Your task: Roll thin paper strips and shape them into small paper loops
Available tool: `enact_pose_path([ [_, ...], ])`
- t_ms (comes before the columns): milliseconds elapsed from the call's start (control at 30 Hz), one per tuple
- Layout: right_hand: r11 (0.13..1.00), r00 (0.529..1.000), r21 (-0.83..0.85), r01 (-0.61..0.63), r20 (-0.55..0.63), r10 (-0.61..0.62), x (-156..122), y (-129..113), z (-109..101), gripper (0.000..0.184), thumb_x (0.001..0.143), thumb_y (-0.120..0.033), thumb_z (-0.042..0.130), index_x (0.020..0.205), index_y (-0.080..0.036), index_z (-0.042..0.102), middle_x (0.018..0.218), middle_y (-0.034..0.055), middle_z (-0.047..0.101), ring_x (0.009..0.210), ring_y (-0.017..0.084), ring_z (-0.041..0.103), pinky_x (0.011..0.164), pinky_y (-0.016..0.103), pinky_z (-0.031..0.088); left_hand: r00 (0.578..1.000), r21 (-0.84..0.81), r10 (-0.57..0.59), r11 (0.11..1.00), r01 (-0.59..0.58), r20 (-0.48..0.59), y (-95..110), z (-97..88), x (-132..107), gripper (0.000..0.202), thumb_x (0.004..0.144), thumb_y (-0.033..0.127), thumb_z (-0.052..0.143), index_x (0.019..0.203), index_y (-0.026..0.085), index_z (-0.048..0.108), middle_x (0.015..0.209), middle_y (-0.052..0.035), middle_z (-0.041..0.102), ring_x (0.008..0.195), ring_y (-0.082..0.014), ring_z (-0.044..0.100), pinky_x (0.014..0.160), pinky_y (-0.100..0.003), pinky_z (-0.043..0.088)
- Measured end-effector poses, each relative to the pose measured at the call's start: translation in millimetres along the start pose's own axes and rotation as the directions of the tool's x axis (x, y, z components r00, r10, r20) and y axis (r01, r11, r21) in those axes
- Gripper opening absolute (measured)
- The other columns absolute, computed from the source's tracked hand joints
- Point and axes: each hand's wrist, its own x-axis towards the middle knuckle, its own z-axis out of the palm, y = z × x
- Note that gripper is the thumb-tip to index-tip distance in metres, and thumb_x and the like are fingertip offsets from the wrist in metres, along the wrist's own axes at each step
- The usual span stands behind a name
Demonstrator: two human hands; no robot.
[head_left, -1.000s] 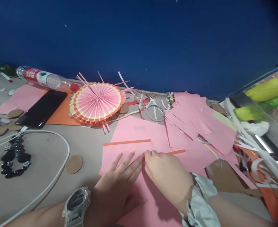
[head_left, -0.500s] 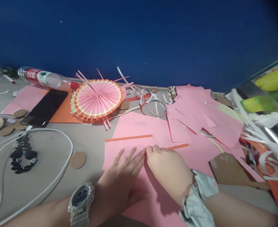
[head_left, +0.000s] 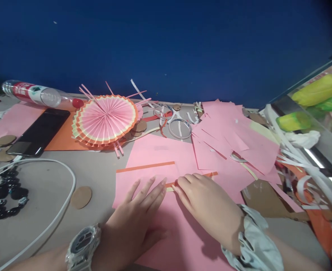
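Observation:
My left hand (head_left: pixel 139 214) lies flat with its fingers apart on a pink paper sheet (head_left: pixel 166 242). A narrow orange paper strip (head_left: pixel 170 184), with a pale yellow edge below it, shows between my two hands. My right hand (head_left: pixel 202 205) is bent, its thumb and fingertips pressed together on this strip, covering part of it. The strip's far end sticks out past my right knuckles. Just above my left fingertips, another orange strip (head_left: pixel 146 167) runs along a pink sheet.
A pleated paper rosette (head_left: pixel 106 118) stands behind on the left, near a phone (head_left: pixel 38 131) and a lying bottle (head_left: pixel 41 94). A white cable (head_left: pixel 72 180), a bead bracelet (head_left: pixel 9 194) and a cardboard disc (head_left: pixel 81 197) lie left. Pink scraps (head_left: pixel 225 128) heap up right.
My right hand has slid slightly right, away from my left fingertips, uncovering a piece of orange strip with a yellow edge. My left hand stays flat. The whole view has shifted a little.

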Motion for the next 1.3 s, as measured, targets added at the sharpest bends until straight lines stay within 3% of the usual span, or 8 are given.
enact_pose_path([
  [400, 0.973, 0.992, 0.219, -0.077, -0.082, 0.097, 0, 18, 15, 0.024, 0.092, -0.026, 0.036, 0.076, -0.020, 0.052, 0.071, 0.0000, 0.058, 0.070, 0.017, 0.053, 0.072, 0.034, 0.031, 0.997, 0.116, 0.063, 0.992, -0.059, -0.033, -2, -4.3, 3, 0.071, 0.086, 0.054, 0.038, 0.140, 0.010, 0.024, 0.149, -0.0065, 0.014, 0.135, -0.0280, 0.014, 0.109, -0.042, 0.003],
  [567, 0.961, 0.993, 0.267, -0.071, -0.073, 0.094, 2, 18, 20, 0.022, 0.091, -0.025, 0.038, 0.075, -0.020, 0.052, 0.073, -0.0002, 0.058, 0.072, 0.017, 0.053, 0.074, 0.034, 0.030, 0.979, 0.186, 0.084, 0.981, -0.049, -0.187, -5, 13.5, 3, 0.061, 0.083, 0.053, 0.041, 0.132, 0.016, 0.041, 0.145, -0.0052, 0.028, 0.133, -0.0276, 0.019, 0.109, -0.043, 0.006],
  [667, 0.961, 0.989, 0.266, -0.070, -0.109, 0.102, 2, 18, 25, 0.020, 0.090, -0.023, 0.040, 0.076, -0.021, 0.053, 0.074, -0.0006, 0.058, 0.072, 0.017, 0.052, 0.075, 0.035, 0.030, 0.942, 0.282, 0.115, 0.959, -0.022, -0.316, -12, 27.2, 8, 0.044, 0.086, 0.039, 0.043, 0.125, 0.019, 0.048, 0.141, -0.0041, 0.036, 0.132, -0.0263, 0.021, 0.110, -0.044, 0.006],
  [800, 0.964, 0.985, 0.259, -0.067, -0.135, 0.105, 1, 20, 29, 0.013, 0.086, -0.019, 0.046, 0.076, -0.021, 0.054, 0.074, -0.0015, 0.058, 0.071, 0.017, 0.052, 0.074, 0.034, 0.029, 0.913, 0.409, 0.221, 0.910, -0.066, -0.343, -21, 36.5, 10, 0.036, 0.085, 0.030, 0.046, 0.119, 0.020, 0.053, 0.137, -0.0029, 0.042, 0.133, -0.0280, 0.017, 0.111, -0.044, 0.006],
  [933, 0.962, 0.992, 0.268, -0.051, -0.097, 0.080, 0, 21, 26, 0.018, 0.090, -0.023, 0.041, 0.076, -0.021, 0.052, 0.074, -0.0004, 0.056, 0.073, 0.017, 0.050, 0.075, 0.035, 0.029, 0.935, 0.265, 0.190, 0.958, -0.109, -0.300, -19, 31.7, 4, 0.045, 0.084, 0.033, 0.047, 0.126, 0.017, 0.046, 0.139, -0.0054, 0.039, 0.132, -0.0259, 0.021, 0.111, -0.041, 0.005],
  [1000, 0.962, 0.995, 0.271, -0.044, -0.080, 0.068, 0, 21, 23, 0.019, 0.090, -0.024, 0.040, 0.076, -0.021, 0.051, 0.073, -0.0006, 0.055, 0.072, 0.017, 0.049, 0.074, 0.035, 0.028, 0.945, 0.178, 0.218, 0.968, -0.177, -0.243, -16, 23.7, 2, 0.059, 0.083, 0.047, 0.046, 0.131, 0.012, 0.041, 0.141, -0.0090, 0.036, 0.131, -0.0271, 0.026, 0.110, -0.041, 0.008],
  [1167, 0.965, 0.997, 0.259, -0.049, -0.042, 0.062, 1, 23, 20, 0.022, 0.092, -0.025, 0.037, 0.073, -0.020, 0.049, 0.069, -0.0014, 0.054, 0.068, 0.016, 0.048, 0.071, 0.033, 0.028, 0.987, 0.030, 0.105, 0.994, -0.102, -0.124, -9, 4.6, 4, 0.066, 0.080, 0.050, 0.049, 0.133, 0.012, 0.038, 0.143, -0.0076, 0.031, 0.131, -0.0257, 0.027, 0.110, -0.040, 0.009],
  [1300, 0.973, 0.998, 0.229, -0.035, -0.050, 0.048, 1, 23, 19, 0.022, 0.092, -0.026, 0.037, 0.074, -0.020, 0.049, 0.069, -0.0013, 0.053, 0.067, 0.015, 0.047, 0.070, 0.032, 0.028, 0.990, -0.044, 0.044, 0.998, -0.051, -0.137, -5, 2.2, 5, 0.065, 0.079, 0.053, 0.051, 0.131, 0.015, 0.042, 0.142, -0.0043, 0.033, 0.131, -0.0240, 0.027, 0.111, -0.038, 0.009],
])
